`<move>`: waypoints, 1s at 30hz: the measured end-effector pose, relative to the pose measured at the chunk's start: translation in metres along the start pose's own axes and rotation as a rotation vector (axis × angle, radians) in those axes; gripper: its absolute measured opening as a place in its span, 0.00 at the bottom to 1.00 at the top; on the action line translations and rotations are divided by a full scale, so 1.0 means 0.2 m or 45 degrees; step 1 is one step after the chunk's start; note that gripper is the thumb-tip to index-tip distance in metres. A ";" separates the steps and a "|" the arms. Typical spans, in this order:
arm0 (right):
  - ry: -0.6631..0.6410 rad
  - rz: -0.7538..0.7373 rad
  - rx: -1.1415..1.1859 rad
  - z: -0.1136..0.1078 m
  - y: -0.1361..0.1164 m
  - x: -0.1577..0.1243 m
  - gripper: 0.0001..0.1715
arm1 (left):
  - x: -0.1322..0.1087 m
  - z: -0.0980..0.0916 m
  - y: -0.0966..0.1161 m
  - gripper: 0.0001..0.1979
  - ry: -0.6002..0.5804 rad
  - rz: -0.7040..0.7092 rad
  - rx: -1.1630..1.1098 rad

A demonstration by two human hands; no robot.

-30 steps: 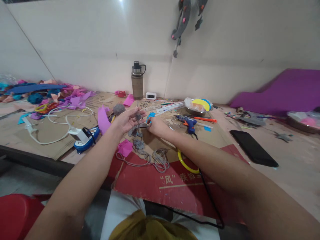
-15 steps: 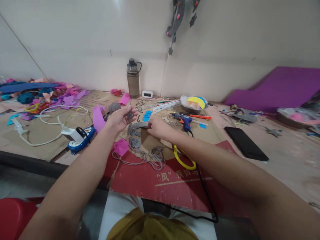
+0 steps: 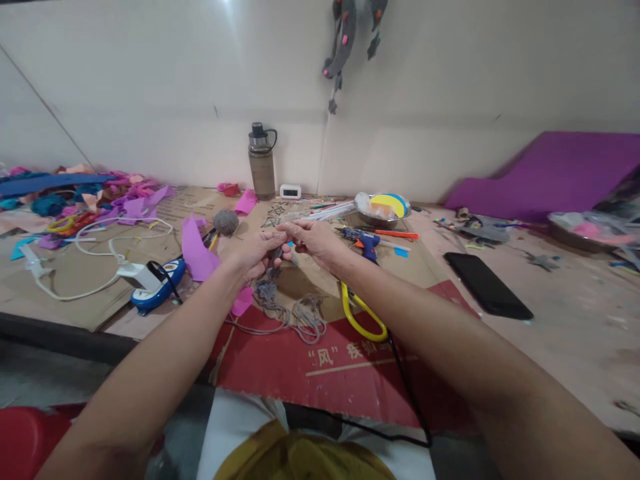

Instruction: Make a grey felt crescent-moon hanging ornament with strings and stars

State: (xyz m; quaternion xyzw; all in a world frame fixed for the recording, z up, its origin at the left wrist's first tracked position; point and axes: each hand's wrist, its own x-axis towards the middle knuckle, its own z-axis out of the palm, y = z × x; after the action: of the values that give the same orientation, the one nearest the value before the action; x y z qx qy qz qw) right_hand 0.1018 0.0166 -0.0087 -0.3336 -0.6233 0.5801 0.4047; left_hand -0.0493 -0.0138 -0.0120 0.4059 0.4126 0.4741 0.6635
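Note:
My left hand [image 3: 261, 255] is closed around a grey piece, with a grey knitted strip [image 3: 266, 291] hanging below its fingers. My right hand [image 3: 313, 241] meets it, fingertips pinched together at the same spot; what they pinch is too small to make out. Loose grey yarn [image 3: 309, 319] lies in loops on the cardboard [image 3: 325, 393] under the hands. Behind my left hand sits a ball of grey yarn [image 3: 225, 222]. Yellow-handled scissors [image 3: 364, 323] lie beneath my right forearm, and a blue glue gun [image 3: 369, 245] rests right of my right hand.
A bottle [image 3: 262, 167] and small clock [image 3: 291, 192] stand by the wall. On the left are a blue power strip [image 3: 159, 288] and felt scraps [image 3: 150, 203]. A metal bowl [image 3: 383, 219], a phone [image 3: 486, 285] and a purple sheet [image 3: 545, 177] are to the right.
My hands were apart and have come together. The grey curved piece has been lifted off the cardboard to my left hand. The view has shifted slightly.

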 end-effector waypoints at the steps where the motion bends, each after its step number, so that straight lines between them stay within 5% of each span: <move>1: 0.028 -0.019 -0.001 0.00 0.00 0.00 0.16 | 0.00 0.00 0.00 0.05 0.002 0.003 0.005; 12: 0.357 -0.085 -0.162 0.02 0.07 0.05 0.21 | -0.01 -0.03 -0.02 0.07 0.125 0.025 0.110; 15: 0.307 -0.067 -0.429 0.00 0.09 0.07 0.22 | -0.01 -0.03 -0.02 0.08 0.174 -0.004 0.165; 17: 0.274 -0.090 -0.708 -0.06 0.07 0.05 0.23 | -0.01 -0.04 -0.01 0.07 0.188 0.004 0.169; 21: 0.471 -0.131 -1.022 -0.32 0.03 -0.05 0.19 | 0.00 -0.08 0.00 0.08 0.350 0.067 0.080; 26: 0.686 0.435 -1.537 -0.64 0.07 -0.22 0.30 | 0.02 -0.12 0.01 0.09 0.460 0.100 0.016; 30: 0.514 0.590 -1.613 -0.69 0.14 -0.23 0.29 | 0.02 -0.12 0.01 0.08 0.506 0.079 0.001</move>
State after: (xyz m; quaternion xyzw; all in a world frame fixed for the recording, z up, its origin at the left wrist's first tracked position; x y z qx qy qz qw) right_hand 0.2434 0.0416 -0.0423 -0.7303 -0.6669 0.1035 0.1062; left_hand -0.0714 -0.0055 -0.0191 0.3169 0.5231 0.5649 0.5539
